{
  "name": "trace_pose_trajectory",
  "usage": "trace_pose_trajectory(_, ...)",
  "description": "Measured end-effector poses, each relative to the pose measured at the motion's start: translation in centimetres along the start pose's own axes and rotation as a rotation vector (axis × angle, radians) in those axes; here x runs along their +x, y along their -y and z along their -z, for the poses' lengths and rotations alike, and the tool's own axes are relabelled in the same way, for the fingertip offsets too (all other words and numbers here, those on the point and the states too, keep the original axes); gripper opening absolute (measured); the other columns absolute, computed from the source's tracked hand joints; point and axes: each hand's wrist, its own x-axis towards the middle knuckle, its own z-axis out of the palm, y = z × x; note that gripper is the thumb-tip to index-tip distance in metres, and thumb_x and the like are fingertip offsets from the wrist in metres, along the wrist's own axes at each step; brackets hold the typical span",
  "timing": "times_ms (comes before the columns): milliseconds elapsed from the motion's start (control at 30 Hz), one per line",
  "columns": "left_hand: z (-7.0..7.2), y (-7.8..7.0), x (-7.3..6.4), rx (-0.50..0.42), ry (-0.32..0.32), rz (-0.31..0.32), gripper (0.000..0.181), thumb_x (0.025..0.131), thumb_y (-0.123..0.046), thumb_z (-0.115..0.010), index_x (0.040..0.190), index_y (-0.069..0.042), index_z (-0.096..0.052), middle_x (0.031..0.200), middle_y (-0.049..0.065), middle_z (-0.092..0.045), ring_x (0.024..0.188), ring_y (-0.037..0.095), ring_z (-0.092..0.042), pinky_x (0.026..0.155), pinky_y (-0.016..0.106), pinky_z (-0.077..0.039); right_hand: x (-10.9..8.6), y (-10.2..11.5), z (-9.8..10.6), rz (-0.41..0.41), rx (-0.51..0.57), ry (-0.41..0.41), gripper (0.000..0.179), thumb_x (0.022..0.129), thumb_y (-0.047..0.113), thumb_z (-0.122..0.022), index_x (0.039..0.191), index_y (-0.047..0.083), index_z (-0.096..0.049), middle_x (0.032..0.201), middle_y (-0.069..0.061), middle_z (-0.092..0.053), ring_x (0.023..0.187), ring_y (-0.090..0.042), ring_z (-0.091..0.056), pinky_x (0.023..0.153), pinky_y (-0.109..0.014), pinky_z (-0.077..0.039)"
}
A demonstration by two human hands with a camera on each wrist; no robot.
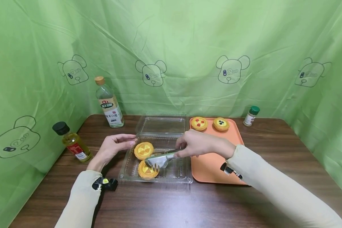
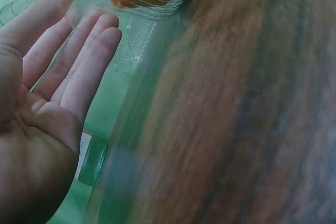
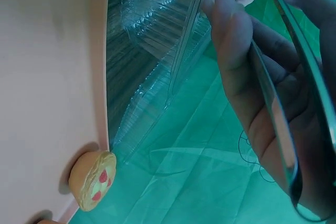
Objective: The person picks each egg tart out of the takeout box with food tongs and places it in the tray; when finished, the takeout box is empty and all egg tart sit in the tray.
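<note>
My right hand point(image 1: 196, 144) holds metal tongs point(image 1: 166, 156) with one flat end and one forked end. The tongs' ends overlap the front egg tart point(image 1: 146, 172), which sits in the left part of a clear plastic box point(image 1: 176, 177). Behind it in the box lies another egg tart point(image 1: 143, 148) with yellow pieces on top. My left hand point(image 1: 115, 147) pinches the box's left rim near the hinge, thumb on one side and fingers on the other. In the right wrist view the two metal arms of the tongs point(image 3: 275, 114) run through my fingers.
The box's lid point(image 1: 162, 125) lies folded back. To the right is an orange tray point(image 1: 208, 171) with a red-topped tart point(image 1: 199, 123) and a dark-topped tart point(image 1: 220, 124). A vinegar bottle point(image 1: 111, 109), an oil bottle point(image 1: 77, 147) and a green-capped shaker point(image 1: 250, 116) stand around.
</note>
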Motion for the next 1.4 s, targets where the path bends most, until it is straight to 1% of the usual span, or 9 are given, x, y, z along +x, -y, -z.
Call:
trace_pose_trajectory(133, 0.0, 0.1, -0.1, 0.013, -0.002, -0.001, 0.046, 0.093, -0.02, -0.087, 0.131, 0.001, -0.073, 0.123, 0.009, -0.077, 0.109, 0.017, -0.074, 0.091, 0.03, -0.06, 0.0, 0.1, -0.1, -0.027, 0.008, 0.024, 0.017, 0.096, 0.031, -0.078, 0.1, 0.015, -0.078, 0.078, 0.008, -0.072, 0.049, -0.017, -0.065, 0.044, -0.03, -0.054)
trace_pose_trajectory(367, 0.0, -0.1, -0.1, 0.007, -0.005, -0.01, 0.045, 0.093, -0.019, -0.086, 0.131, 0.001, -0.073, 0.122, 0.009, -0.077, 0.108, 0.017, -0.074, 0.091, 0.03, -0.06, 0.2, 0.2, -0.2, -0.015, 0.007, 0.033, 0.017, 0.096, 0.03, -0.078, 0.098, 0.013, -0.078, 0.076, 0.006, -0.072, 0.048, -0.018, -0.064, 0.043, -0.029, -0.053)
trace_pose_trajectory(567, -0.2, -0.1, 0.2, 0.008, 0.001, -0.012, 0.045, 0.093, -0.02, -0.087, 0.131, 0.001, -0.073, 0.122, 0.008, -0.078, 0.108, 0.016, -0.074, 0.091, 0.03, -0.06, 0.1, 0.1, -0.3, -0.023, 0.023, 0.064, 0.014, 0.099, 0.029, -0.076, 0.1, 0.015, -0.078, 0.079, 0.001, -0.076, 0.048, -0.013, -0.064, 0.043, -0.028, -0.053)
trace_pose_trajectory(767, -0.3, 0.1, 0.5, 0.014, 0.004, -0.016, 0.045, 0.093, -0.02, -0.086, 0.13, 0.0, -0.073, 0.122, 0.009, -0.077, 0.108, 0.017, -0.074, 0.091, 0.03, -0.06, -0.1, -0.3, -0.4, 0.021, 0.016, 0.077, 0.011, 0.101, 0.026, -0.074, 0.101, 0.015, -0.077, 0.078, -0.004, -0.076, 0.047, -0.015, -0.063, 0.042, -0.026, -0.05)
trace_pose_trajectory(967, 0.2, 0.2, 0.0, 0.07, -0.005, -0.008, 0.046, 0.094, -0.025, -0.086, 0.131, -0.003, -0.074, 0.123, 0.009, -0.077, 0.109, 0.016, -0.074, 0.092, 0.028, -0.059, 0.1, -0.3, -0.7, 0.07, 0.01, 0.062, 0.011, 0.101, 0.024, -0.075, 0.101, 0.013, -0.078, 0.077, -0.001, -0.074, 0.045, -0.005, -0.057, 0.042, -0.025, -0.049)
trace_pose_trajectory(1033, 0.3, 0.2, -0.3, 0.088, -0.01, -0.003, 0.046, 0.094, -0.027, -0.086, 0.131, -0.004, -0.074, 0.123, 0.009, -0.077, 0.109, 0.016, -0.074, 0.091, 0.028, -0.059, 0.2, -0.3, -0.9, 0.075, 0.015, 0.058, 0.012, 0.101, 0.024, -0.075, 0.102, 0.012, -0.078, 0.079, -0.001, -0.075, 0.046, -0.009, -0.059, 0.043, -0.026, -0.05)
trace_pose_trajectory(1233, 0.4, 0.1, -0.6, 0.114, -0.012, 0.005, 0.046, 0.094, -0.029, -0.085, 0.131, -0.005, -0.075, 0.124, 0.008, -0.077, 0.11, 0.015, -0.073, 0.092, 0.027, -0.058, -0.4, -0.6, -0.8, 0.068, 0.051, 0.04, 0.013, 0.101, 0.023, -0.075, 0.104, 0.011, -0.077, 0.081, 0.001, -0.073, 0.054, -0.028, -0.067, 0.044, -0.027, -0.052)
trace_pose_trajectory(1333, 0.2, 0.0, -0.4, 0.123, -0.003, -0.002, 0.047, 0.094, -0.031, -0.085, 0.132, -0.006, -0.074, 0.126, 0.008, -0.076, 0.112, 0.015, -0.073, 0.093, 0.026, -0.058, -1.0, -0.8, -0.3, 0.063, 0.06, 0.021, 0.012, 0.101, 0.022, -0.075, 0.105, 0.011, -0.078, 0.08, 0.003, -0.073, 0.057, -0.029, -0.068, 0.044, -0.028, -0.053)
trace_pose_trajectory(1400, 0.1, 0.0, -0.2, 0.126, -0.004, -0.001, 0.047, 0.094, -0.032, -0.085, 0.132, -0.006, -0.075, 0.126, 0.007, -0.076, 0.112, 0.014, -0.072, 0.093, 0.026, -0.057, -1.4, -0.9, 0.1, 0.06, 0.068, 0.01, 0.016, 0.101, 0.023, -0.075, 0.107, 0.009, -0.078, 0.079, 0.004, -0.072, 0.057, -0.026, -0.069, 0.044, -0.029, -0.055)
